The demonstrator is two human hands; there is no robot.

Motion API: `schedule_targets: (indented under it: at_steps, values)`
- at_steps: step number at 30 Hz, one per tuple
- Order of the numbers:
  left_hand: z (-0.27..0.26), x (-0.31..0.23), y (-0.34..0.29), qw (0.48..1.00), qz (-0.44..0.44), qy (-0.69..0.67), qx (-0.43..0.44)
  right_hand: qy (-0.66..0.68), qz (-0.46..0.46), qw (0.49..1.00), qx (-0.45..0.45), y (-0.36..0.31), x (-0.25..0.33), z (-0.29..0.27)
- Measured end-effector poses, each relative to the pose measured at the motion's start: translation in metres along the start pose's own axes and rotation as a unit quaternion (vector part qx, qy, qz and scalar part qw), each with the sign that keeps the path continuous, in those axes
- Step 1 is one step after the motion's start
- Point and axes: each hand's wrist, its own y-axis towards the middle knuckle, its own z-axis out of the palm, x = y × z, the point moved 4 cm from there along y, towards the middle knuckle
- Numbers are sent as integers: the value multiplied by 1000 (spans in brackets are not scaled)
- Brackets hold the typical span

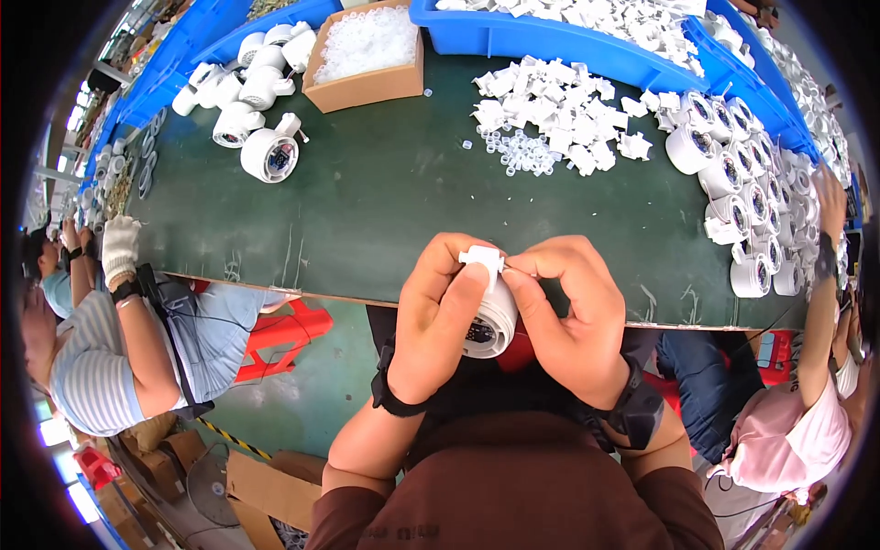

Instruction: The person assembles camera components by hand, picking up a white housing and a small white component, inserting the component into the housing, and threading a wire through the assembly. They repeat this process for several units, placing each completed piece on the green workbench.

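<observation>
My left hand (431,321) is closed around a white round camera housing (498,316), held just over the table's near edge. Its open end, with dark parts inside, faces down toward me. A small white plastic bracket (481,260) sits at the top of the housing under my left thumb. From the other side, my right hand (577,312) pinches thumb and forefinger together at the bracket's edge. What lies between those fingertips is too small to make out.
On the green table (385,202) lie white plastic brackets (587,124), clear rings (522,153), and camera housings at left (270,156) and right (724,174). A cardboard box (367,92) and blue bins (559,41) stand behind. Co-workers sit at left (110,367) and right (788,431).
</observation>
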Motion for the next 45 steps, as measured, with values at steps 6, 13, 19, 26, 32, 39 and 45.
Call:
schedule_targets:
  at_steps: [6, 13, 19, 26, 32, 39, 45]
  values:
    - [-2, 3, 2, 998, 26, 42, 46, -130, -149, 980, -2, -1, 1, -7]
    - [-2, -2, 6, 996, -55, -51, 57, -163, -224, 961, 1, -4, 0, -4]
    - [-1, -3, 11, 979, -112, -162, 48, -105, -177, 978, -38, 0, 1, 7]
    - [1, 0, 10, 990, -54, -127, -34, -122, -198, 973, 6, 8, 1, 3]
    - [4, -4, 11, 995, -45, -77, -34, -17, -124, 989, 73, 4, -5, -8]
    - [0, -2, 13, 995, -65, -81, 7, 59, -25, 997, 36, 0, -11, -4]
    - [5, -4, 13, 993, -48, -103, -1, 63, -12, 998, 14, -1, -11, -2]
